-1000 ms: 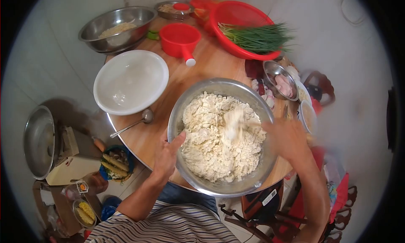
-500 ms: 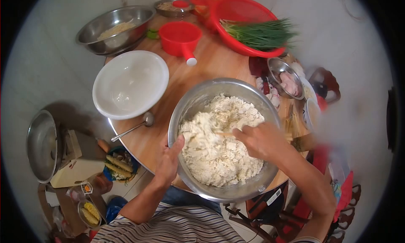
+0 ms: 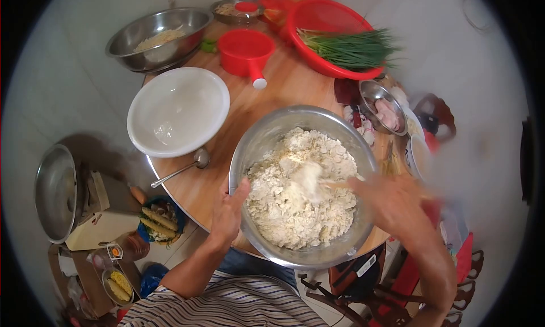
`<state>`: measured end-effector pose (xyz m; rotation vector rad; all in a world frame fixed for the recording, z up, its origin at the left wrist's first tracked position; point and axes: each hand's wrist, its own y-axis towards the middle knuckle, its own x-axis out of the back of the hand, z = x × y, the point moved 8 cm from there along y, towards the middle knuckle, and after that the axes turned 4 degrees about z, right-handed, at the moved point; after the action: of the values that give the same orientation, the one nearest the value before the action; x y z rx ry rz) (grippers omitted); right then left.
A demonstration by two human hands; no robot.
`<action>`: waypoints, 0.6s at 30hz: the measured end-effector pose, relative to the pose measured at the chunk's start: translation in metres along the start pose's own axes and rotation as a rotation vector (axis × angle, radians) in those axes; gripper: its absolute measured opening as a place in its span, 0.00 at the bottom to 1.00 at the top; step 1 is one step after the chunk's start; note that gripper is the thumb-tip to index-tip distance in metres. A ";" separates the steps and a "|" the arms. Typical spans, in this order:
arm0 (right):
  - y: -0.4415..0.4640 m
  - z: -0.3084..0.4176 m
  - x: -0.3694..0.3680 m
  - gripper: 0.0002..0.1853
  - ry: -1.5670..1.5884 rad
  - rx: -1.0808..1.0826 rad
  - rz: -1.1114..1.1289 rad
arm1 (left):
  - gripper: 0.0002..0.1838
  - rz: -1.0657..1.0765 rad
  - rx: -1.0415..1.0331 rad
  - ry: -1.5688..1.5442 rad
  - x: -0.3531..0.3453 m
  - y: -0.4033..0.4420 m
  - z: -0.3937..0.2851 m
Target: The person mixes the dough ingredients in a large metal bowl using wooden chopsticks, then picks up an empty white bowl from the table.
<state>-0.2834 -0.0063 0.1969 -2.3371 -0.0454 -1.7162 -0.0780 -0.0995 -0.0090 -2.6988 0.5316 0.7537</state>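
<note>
A large steel bowl (image 3: 264, 128) full of crumbly, pale floury dough (image 3: 301, 213) stands at the front edge of the round wooden table. My left hand (image 3: 230, 210) grips its left rim, thumb over the edge. At the bowl's right side my right hand (image 3: 389, 199), smeared by motion, is closed on a light wooden stick (image 3: 335, 184). The stick's far end is a blur in the middle of the dough.
Around the table (image 3: 193, 185) are a white bowl (image 3: 179, 111), a ladle (image 3: 201, 158), a red dipper (image 3: 246, 49), a steel bowl (image 3: 159, 40), a red basket (image 3: 329, 15) with green stalks (image 3: 355, 47), and a small bowl of meat (image 3: 388, 112). Corn lies lower left.
My right hand has moved in over the dough and back out to the right with the stick, and the dough has shifted. My left hand stays on the rim.
</note>
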 end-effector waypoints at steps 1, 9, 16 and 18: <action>0.016 0.007 -0.012 0.21 -0.028 -0.012 0.057 | 0.20 0.013 0.010 -0.031 -0.002 0.000 0.000; 0.022 0.065 -0.050 0.22 -0.124 0.186 0.100 | 0.20 0.031 0.017 -0.031 -0.001 0.001 -0.001; -0.047 0.026 -0.010 0.23 -0.031 0.078 0.138 | 0.21 0.009 0.014 0.002 0.007 0.002 0.005; -0.052 0.017 0.002 0.21 0.076 -0.039 0.208 | 0.21 0.008 0.013 0.029 0.006 0.003 0.005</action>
<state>-0.2756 0.0476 0.2033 -2.2110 0.2383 -1.7143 -0.0761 -0.1018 -0.0169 -2.7013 0.5531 0.7113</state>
